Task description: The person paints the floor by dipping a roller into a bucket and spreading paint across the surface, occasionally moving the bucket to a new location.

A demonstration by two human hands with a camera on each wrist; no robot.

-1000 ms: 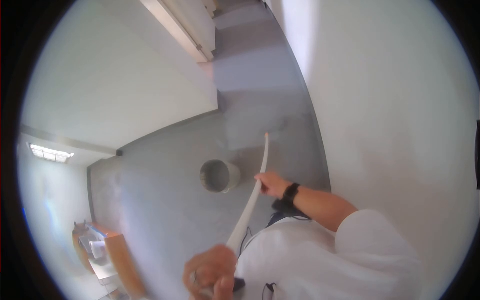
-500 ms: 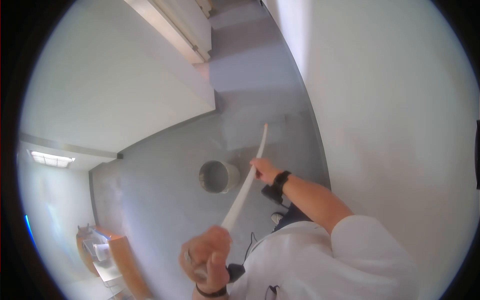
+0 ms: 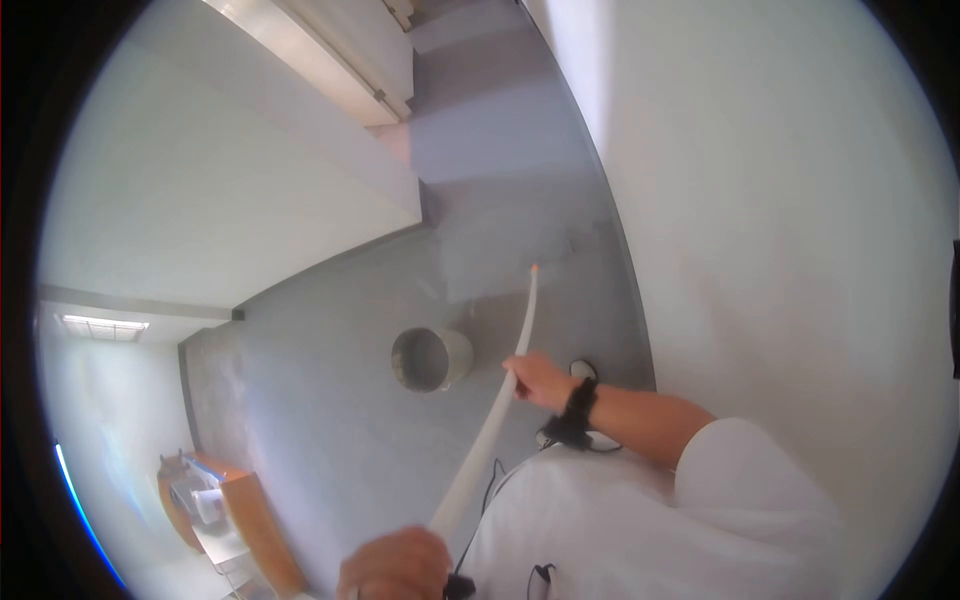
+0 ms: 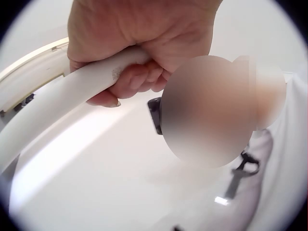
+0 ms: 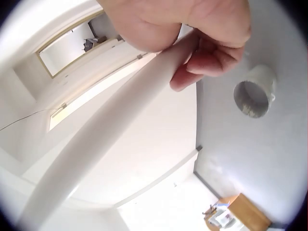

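Observation:
A long white pole [image 3: 480, 455] slants across the head view, its far end showing a small orange bit low over the grey floor. My left hand [image 3: 398, 565] grips the upper end near the bottom of that view; in the left wrist view its fingers [image 4: 137, 79] curl round the pole. Further down the shaft, my right hand [image 3: 540, 380] holds the pole, and in the right wrist view its fingers [image 5: 209, 62] wrap it. Left of the right hand, a pale bucket [image 3: 458, 360] with a dirty inside stands on the floor.
A white wall [image 3: 780, 250] rises close on my right. At the left, a wall corner [image 3: 415, 205] juts toward the passage leading ahead. An orange-brown wooden piece of furniture [image 3: 262, 530] with things on it stands at lower left. One shoe [image 3: 583, 370] shows beside the right wrist.
The pole's far end went forward, then came back toward me. My right hand moved with it, and my left hand is now lower and further left in the head view. Both keep their grip.

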